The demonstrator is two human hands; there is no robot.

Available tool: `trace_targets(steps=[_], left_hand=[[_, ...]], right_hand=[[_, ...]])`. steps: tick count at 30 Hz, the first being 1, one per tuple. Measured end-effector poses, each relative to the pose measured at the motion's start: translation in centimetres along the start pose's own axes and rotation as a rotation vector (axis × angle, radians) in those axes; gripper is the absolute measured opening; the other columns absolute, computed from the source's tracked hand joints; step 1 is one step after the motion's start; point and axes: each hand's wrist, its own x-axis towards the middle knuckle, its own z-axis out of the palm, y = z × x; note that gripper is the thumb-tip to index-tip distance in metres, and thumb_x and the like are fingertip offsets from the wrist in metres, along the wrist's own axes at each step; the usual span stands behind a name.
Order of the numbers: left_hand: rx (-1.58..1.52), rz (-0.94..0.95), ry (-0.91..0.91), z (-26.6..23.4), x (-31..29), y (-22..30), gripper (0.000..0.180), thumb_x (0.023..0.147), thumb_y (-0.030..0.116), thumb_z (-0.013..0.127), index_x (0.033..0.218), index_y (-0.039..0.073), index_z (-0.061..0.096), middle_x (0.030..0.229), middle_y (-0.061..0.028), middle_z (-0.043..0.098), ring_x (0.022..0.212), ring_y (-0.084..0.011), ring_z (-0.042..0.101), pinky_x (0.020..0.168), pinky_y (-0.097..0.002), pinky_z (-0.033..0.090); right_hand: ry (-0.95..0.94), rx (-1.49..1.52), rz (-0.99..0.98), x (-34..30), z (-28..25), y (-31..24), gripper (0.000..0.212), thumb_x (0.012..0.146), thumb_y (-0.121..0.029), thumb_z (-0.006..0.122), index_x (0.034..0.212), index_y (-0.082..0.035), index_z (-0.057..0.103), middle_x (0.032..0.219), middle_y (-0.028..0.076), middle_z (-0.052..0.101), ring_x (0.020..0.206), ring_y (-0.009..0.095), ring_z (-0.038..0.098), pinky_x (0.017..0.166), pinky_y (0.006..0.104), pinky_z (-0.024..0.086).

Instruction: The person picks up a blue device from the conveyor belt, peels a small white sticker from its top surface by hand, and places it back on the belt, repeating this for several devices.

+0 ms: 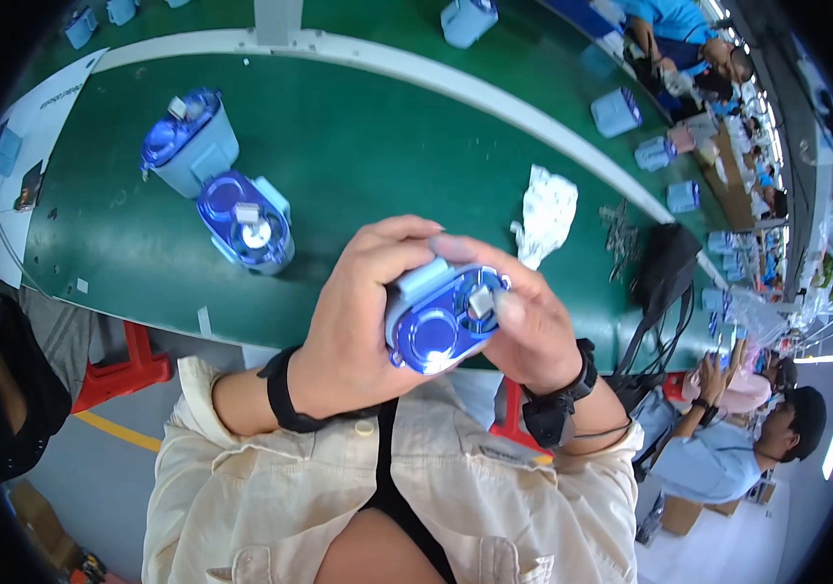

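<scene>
Both my hands hold a small light-blue plastic tank (pixel 417 288) with a shiny dark-blue lid, tilted toward me above the table's near edge. My left hand (pixel 343 316) is wrapped round its left side. On the right, my right hand (pixel 538 321) has its fingers round the far side, and the thumb rests against a small grey-white block (pixel 481 302) on the lid. Two similar tanks stand at the left of the table: one farther back (pixel 190 146), another nearer (pixel 249 224) and touching or almost touching it. Each has a pale block on its lid.
The green table (pixel 368 146) carries a crumpled white sheet (pixel 545 214), a pile of small dark pieces (pixel 619 238) and a black bag (pixel 665 265) at the right. Behind a white rail (pixel 387 63) stand more blue tanks (pixel 468 21). Co-workers sit at the right; red stools (pixel 129 365) stand below.
</scene>
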Motion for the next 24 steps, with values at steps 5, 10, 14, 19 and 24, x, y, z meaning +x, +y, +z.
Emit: trace_targets(steps=[5, 10, 14, 19, 24], left_hand=[[0.110, -0.032, 0.030, -0.8, 0.6, 1.1, 0.090, 0.060, 0.023, 0.092, 0.128, 0.003, 0.037, 0.124, -0.0215, 0.049, 0.119, -0.0399, 0.051, 0.095, -0.0445, 0.045], [0.168, 0.205, 0.081, -3.6, -1.0, 0.8, 0.098, 0.059, 0.030, 0.092, 0.133, 0.002, 0.034, 0.131, -0.0232, 0.044, 0.124, -0.0443, 0.045, 0.100, -0.0499, 0.041], [0.327, 0.305, 0.290, -6.0, -1.5, 0.0, 0.100, 0.059, 0.030, 0.092, 0.135, 0.001, 0.035, 0.134, -0.0215, 0.042, 0.123, -0.0430, 0.046, 0.100, -0.0493, 0.041], [0.473, -0.007, 0.409, -8.3, -1.6, 0.4, 0.098, 0.061, 0.025, 0.091, 0.136, -0.001, 0.034, 0.134, -0.0189, 0.041, 0.119, -0.0367, 0.050, 0.097, -0.0426, 0.044], [0.281, -0.419, 0.323, -7.7, -1.6, -0.2, 0.094, 0.061, 0.019, 0.089, 0.135, -0.001, 0.035, 0.130, -0.0200, 0.045, 0.114, -0.0318, 0.054, 0.096, -0.0374, 0.045]], right_hand=[[-0.017, -0.212, -0.079, 2.8, -1.8, -1.8, 0.062, 0.091, -0.034, 0.057, 0.135, 0.008, 0.045, 0.127, 0.018, 0.056, 0.114, 0.026, 0.058, 0.098, 0.0360, 0.045], [0.344, -0.052, -0.185, 9.7, -11.4, -6.3, 0.043, 0.095, -0.037, 0.054, 0.115, 0.001, 0.056, 0.118, 0.015, 0.061, 0.111, 0.030, 0.058, 0.096, 0.0467, 0.046], [0.793, 0.059, -0.283, 15.9, -21.7, -7.1, 0.038, 0.095, -0.037, 0.054, 0.115, -0.005, 0.054, 0.117, 0.015, 0.061, 0.108, 0.038, 0.058, 0.095, 0.0628, 0.043], [1.101, -1.246, -0.035, 17.3, -31.6, -8.3, 0.053, 0.097, -0.046, 0.043, 0.110, 0.003, 0.059, 0.113, 0.019, 0.064, 0.108, 0.037, 0.061, 0.094, 0.0483, 0.046], [1.212, -1.411, -0.349, 18.1, -29.4, -7.3, 0.053, 0.096, -0.043, 0.050, 0.118, 0.004, 0.060, 0.114, 0.021, 0.065, 0.106, 0.037, 0.061, 0.093, 0.0409, 0.045]])
